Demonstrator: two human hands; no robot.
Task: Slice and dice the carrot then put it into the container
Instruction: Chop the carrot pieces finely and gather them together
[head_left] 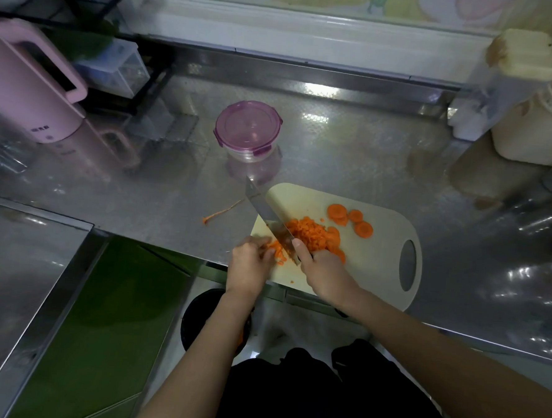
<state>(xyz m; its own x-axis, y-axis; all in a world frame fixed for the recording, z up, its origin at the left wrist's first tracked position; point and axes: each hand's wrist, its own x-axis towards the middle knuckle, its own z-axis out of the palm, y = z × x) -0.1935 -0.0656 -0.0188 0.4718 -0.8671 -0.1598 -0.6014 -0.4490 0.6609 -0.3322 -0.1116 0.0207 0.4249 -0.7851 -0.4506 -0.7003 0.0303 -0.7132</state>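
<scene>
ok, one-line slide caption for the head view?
Right hand dices carrot with a knife on the cutting board, left hand steadying it; lidded container beyond.

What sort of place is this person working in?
Most likely a home kitchen. A steel counter holds a cutting board with chopped carrot and a knife. A pink electric kettle and a lidded food container stand farther back.

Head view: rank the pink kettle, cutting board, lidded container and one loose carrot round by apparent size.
1. cutting board
2. pink kettle, though the frame edge crops it and it stands farther off, so these two are unsure
3. lidded container
4. carrot round
</scene>
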